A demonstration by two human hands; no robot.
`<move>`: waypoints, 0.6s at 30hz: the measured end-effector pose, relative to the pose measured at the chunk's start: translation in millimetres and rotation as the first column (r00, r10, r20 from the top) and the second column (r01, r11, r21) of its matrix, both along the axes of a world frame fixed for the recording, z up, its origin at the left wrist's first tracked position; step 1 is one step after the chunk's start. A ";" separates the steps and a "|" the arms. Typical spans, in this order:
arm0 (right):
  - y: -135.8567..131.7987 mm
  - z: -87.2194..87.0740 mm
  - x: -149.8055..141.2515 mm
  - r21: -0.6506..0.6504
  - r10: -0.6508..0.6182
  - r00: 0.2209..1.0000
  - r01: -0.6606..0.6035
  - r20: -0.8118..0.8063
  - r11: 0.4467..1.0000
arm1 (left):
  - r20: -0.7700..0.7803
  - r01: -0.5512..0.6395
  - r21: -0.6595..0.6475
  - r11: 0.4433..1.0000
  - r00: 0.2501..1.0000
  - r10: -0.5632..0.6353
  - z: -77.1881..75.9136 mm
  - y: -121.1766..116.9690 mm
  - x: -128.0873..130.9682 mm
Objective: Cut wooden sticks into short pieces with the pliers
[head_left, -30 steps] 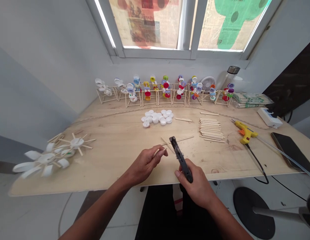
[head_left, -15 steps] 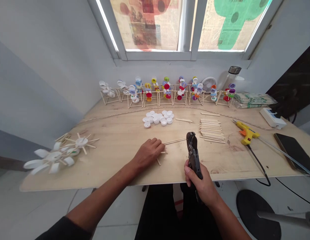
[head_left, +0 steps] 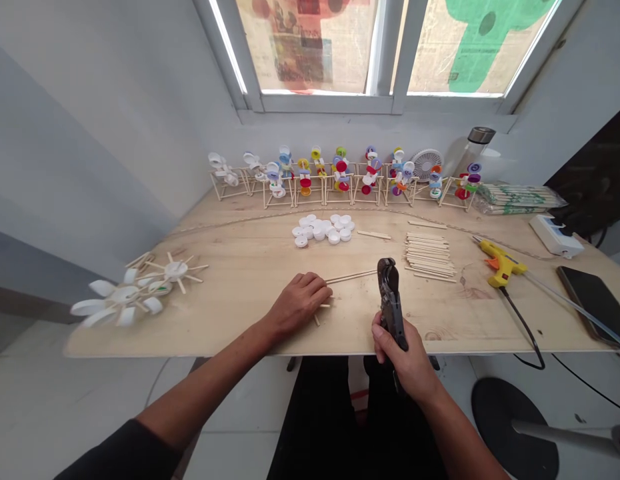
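My left hand (head_left: 297,301) rests palm down on the table, its fingers curled over a few thin wooden sticks (head_left: 325,306); their ends poke out beneath the palm and past the fingers. Two longer sticks (head_left: 355,275) lie just beyond the fingertips, reaching to the right. My right hand (head_left: 405,353) is wrapped around a pair of black pliers (head_left: 391,300), jaws pointing up and away from me, above the table's front edge. Nothing shows between the jaws. Farther back sit a cluster of white bottle caps (head_left: 319,232) and a stack of short sticks (head_left: 430,255).
Several stick frames with coloured cap wheels (head_left: 341,172) line the wall side. White wheel pieces (head_left: 125,295) lie at left. At right are a yellow glue gun (head_left: 503,263) with its cord, a phone (head_left: 587,300), a power strip (head_left: 555,235) and bagged sticks (head_left: 520,197).
My left hand went from holding sticks raised to lying palm down on the table over them. The pliers moved right, away from the left hand. The view has shifted slightly.
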State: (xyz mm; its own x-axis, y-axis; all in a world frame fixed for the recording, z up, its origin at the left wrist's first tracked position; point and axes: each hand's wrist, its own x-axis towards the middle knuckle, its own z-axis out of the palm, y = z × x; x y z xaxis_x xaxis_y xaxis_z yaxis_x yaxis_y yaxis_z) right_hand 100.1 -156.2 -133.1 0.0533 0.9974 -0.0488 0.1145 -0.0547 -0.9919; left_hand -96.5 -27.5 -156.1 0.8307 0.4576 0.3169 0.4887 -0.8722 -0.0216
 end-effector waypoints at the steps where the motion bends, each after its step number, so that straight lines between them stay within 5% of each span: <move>1: -0.1 -0.2 -0.2 -0.001 -0.002 1.000 0.002 0.000 1.000 | -0.002 0.014 -0.012 1.000 1.000 -0.014 1.1 -1.4 -2.5; 10: 0.4 -2.0 0.4 -0.001 0.011 1.000 -0.011 0.016 1.000 | -0.168 0.090 -0.020 0.996 0.981 -0.092 20.4 -9.3 -26.0; 18: -0.3 0.4 -0.4 -0.005 0.020 1.000 -0.020 0.007 1.000 | -0.309 0.042 0.076 0.996 0.951 -0.017 21.4 -7.5 -32.1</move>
